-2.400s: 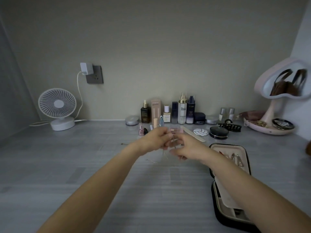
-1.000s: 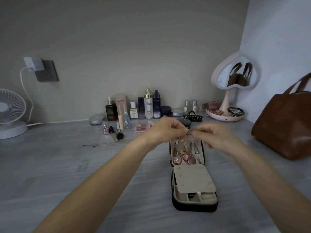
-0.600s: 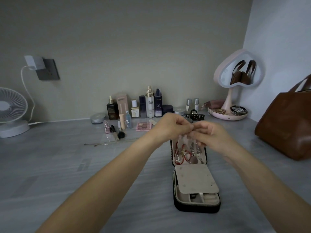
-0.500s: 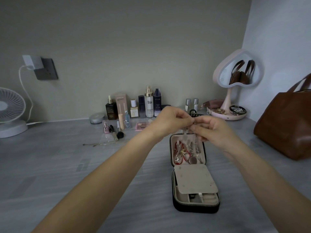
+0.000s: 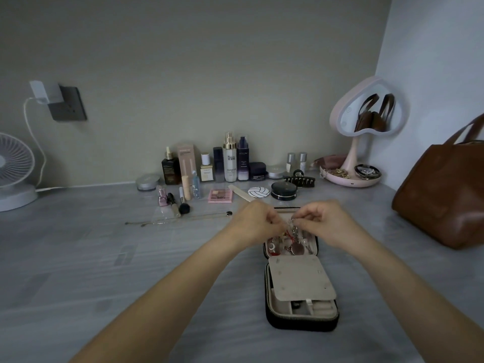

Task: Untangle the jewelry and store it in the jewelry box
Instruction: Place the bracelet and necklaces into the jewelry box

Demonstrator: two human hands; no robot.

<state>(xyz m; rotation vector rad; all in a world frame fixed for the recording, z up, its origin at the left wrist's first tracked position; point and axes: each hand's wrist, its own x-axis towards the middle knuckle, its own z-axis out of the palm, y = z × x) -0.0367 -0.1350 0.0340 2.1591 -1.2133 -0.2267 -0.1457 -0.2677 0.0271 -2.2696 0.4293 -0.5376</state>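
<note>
A black zip-up jewelry box lies open on the grey table, its beige flap folded over the near half. The far half holds several pieces of jewelry, red and silver. My left hand and my right hand hover just above that far half, fingertips nearly meeting. Between them they pinch a thin silver chain that dangles down toward the box. Two more thin chains lie stretched out on the table to the left.
Cosmetic bottles, brushes, a pink palette, a compact and a hair claw line the back. A heart-shaped mirror stand is at the back right, a brown bag at right, a white fan at left.
My head turned right, bringing the box to the centre. Both hands carried the chain from the table's middle to above the box, then lowered onto its far half.
</note>
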